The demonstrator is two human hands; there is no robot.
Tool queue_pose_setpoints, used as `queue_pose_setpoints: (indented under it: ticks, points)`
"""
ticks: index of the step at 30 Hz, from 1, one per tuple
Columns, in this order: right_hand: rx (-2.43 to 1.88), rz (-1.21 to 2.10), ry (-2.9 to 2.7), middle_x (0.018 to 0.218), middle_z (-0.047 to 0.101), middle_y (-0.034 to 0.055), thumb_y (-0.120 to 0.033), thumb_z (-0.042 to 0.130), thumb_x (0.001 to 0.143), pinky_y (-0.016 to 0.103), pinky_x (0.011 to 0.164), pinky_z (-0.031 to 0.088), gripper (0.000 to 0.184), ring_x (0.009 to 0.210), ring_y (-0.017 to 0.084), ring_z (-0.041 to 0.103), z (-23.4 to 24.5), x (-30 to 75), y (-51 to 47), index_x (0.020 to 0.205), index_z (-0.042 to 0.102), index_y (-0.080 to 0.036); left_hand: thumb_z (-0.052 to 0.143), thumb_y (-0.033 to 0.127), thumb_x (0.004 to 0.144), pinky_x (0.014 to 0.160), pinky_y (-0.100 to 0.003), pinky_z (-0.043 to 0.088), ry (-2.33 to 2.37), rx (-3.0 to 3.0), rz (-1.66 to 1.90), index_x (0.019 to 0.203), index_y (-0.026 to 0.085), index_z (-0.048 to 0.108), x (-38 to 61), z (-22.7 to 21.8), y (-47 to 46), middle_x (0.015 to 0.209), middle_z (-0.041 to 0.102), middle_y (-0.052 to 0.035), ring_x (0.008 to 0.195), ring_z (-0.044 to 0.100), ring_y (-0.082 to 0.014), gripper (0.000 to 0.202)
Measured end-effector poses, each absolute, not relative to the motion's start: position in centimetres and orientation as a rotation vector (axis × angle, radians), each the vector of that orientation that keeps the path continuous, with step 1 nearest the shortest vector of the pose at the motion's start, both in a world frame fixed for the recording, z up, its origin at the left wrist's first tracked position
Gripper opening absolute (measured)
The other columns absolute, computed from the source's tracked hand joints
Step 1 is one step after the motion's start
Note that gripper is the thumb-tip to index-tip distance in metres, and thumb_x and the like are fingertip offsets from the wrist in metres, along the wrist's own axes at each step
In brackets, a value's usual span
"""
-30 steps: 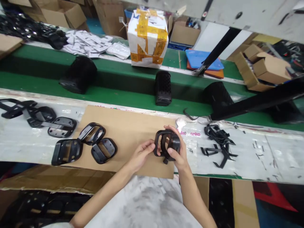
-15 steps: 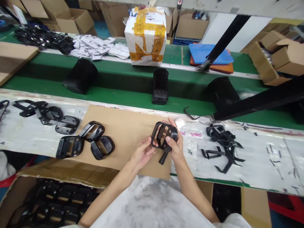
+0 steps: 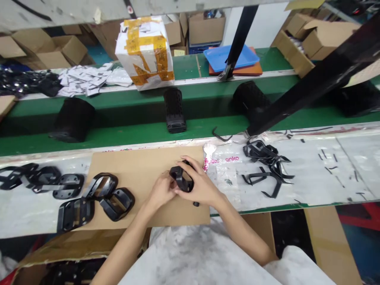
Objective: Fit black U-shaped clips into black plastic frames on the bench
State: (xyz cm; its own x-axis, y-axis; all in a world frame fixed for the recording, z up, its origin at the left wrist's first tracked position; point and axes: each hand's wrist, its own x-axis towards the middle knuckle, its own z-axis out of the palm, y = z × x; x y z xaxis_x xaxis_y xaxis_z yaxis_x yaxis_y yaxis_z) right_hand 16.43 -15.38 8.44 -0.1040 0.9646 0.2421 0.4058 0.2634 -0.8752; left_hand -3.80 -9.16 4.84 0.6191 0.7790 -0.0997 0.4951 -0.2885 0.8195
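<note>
Both hands meet over a brown cardboard sheet (image 3: 133, 170). My left hand (image 3: 162, 191) and my right hand (image 3: 197, 182) grip a black moulded plastic frame (image 3: 181, 179) between them, and my fingers hide much of it. A small black stub (image 3: 196, 204) shows below my right hand. To the left of my left hand, two black plastic frame pieces (image 3: 101, 186) (image 3: 117, 204) and a third (image 3: 74, 213) lie on the cardboard. More black frame parts (image 3: 44, 176) rest on the white bench further left.
To the right lies a heap of black plastic strips (image 3: 267, 158) beside a printed plastic bag (image 3: 222, 174). Behind runs a green conveyor (image 3: 196, 130) carrying black perforated cylinders (image 3: 174, 110). A black strut (image 3: 308, 83) crosses above the right. An open box of black parts (image 3: 71, 273) sits below.
My hands have drawn closer and now cover more of the frame, which has turned so its long stub no longer sticks out. The whole view has swung, shifting the bench and conveyor left.
</note>
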Motion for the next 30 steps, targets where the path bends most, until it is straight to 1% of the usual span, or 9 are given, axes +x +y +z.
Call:
queue_pose_setpoints:
  ticks: [3,5,7,9,13,16,21,25,30]
  points:
    - [-1.296,0.777,-1.667,0.172,0.036,0.0136,-0.028,0.087,0.082,0.05,0.131,0.036,0.084,0.16,0.033,0.037,8.0,15.6,-15.0,0.159,0.051,-0.029,0.056,0.026,0.09,0.075,-0.037,0.045,1.056,2.13,0.349,0.066,0.022,0.052,-4.1,3.8,-7.1,0.076,0.064,-0.0063,0.073,0.057,-0.0231,0.025]
    - [-1.417,0.762,-1.577,0.165,0.047,0.0146,-0.034,0.084,0.087,0.047,0.126,0.042,0.07,0.154,0.032,0.046,7.7,16.1,-15.0,0.151,0.058,-0.027,0.052,0.033,0.096,0.078,-0.04,0.044,1.149,2.215,0.426,0.064,0.024,0.046,-4.2,3.1,-5.9,0.075,0.062,-0.0068,0.078,0.057,-0.0254,0.034]
    - [-1.706,0.773,-1.432,0.136,0.069,0.0116,-0.036,0.075,0.093,0.04,0.109,0.053,0.038,0.129,0.028,0.067,7.2,17.3,-15.3,0.129,0.069,-0.025,0.05,0.037,0.099,0.081,-0.043,0.043,1.256,2.294,0.542,0.06,0.025,0.041,-4.3,2.4,-5.1,0.078,0.061,-0.0087,0.083,0.056,-0.0279,0.041]
    - [-2.005,0.802,-1.281,0.093,0.075,0.0046,-0.038,0.071,0.094,0.035,0.085,0.055,0.014,0.092,0.024,0.073,6.6,18.7,-16.0,0.098,0.07,-0.024,0.052,0.035,0.097,0.083,-0.044,0.043,1.32,2.352,0.647,0.058,0.026,0.038,-4.4,1.8,-4.7,0.086,0.065,-0.0111,0.089,0.057,-0.0295,0.042]
    - [-2.248,0.814,-1.122,0.063,0.061,-0.0004,-0.042,0.078,0.085,0.033,0.069,0.042,0.031,0.07,0.025,0.066,5.3,20.0,-17.1,0.072,0.056,-0.025,0.062,0.025,0.084,0.087,-0.046,0.046,1.383,2.399,0.674,0.065,0.024,0.046,-4.2,1.0,-4.7,0.103,0.067,-0.013,0.096,0.058,-0.0311,0.025]
    - [-2.267,0.815,-1.02,0.061,0.056,-0.001,-0.033,0.078,0.08,0.032,0.07,0.039,0.029,0.074,0.025,0.064,4.7,19.8,-16.9,0.07,0.052,-0.025,0.066,0.024,0.081,0.095,-0.049,0.048,1.439,2.388,0.638,0.089,0.021,0.061,-3.9,1.3,-4.9,0.12,0.067,-0.0163,0.109,0.058,-0.0353,0.01]
    - [-2.004,1.001,-0.851,0.063,0.054,-0.0021,-0.042,0.072,0.078,0.03,0.06,0.043,0.025,0.064,0.021,0.059,5.2,20.4,-16.7,0.075,0.054,-0.025,0.061,0.028,0.093,0.114,-0.058,0.042,1.276,2.458,0.544,0.132,0.022,0.065,-4.0,1.8,-4.8,0.157,0.052,-0.0176,0.145,0.045,-0.0411,0.04]
    - [-1.728,1.202,-0.701,0.075,0.06,-0.0021,-0.064,0.051,0.088,0.029,0.044,0.042,0.052,0.046,0.013,0.047,6.3,21.7,-18.1,0.112,0.062,-0.019,0.049,0.031,0.104,0.122,-0.06,0.038,1.217,2.447,0.595,0.134,0.024,0.069,-4.4,1.4,-4.6,0.16,0.05,-0.0151,0.148,0.045,-0.0379,0.038]
    - [-1.6,1.234,-0.568,0.069,0.052,-0.0068,-0.065,0.074,0.084,0.025,0.037,0.035,0.06,0.04,0.009,0.039,7.6,21.7,-20.6,0.119,0.066,-0.017,0.052,0.027,0.103,0.122,-0.059,0.04,1.289,2.439,0.612,0.143,0.02,0.066,-4.2,1.2,-4.2,0.16,0.049,-0.0177,0.147,0.047,-0.0387,0.043]
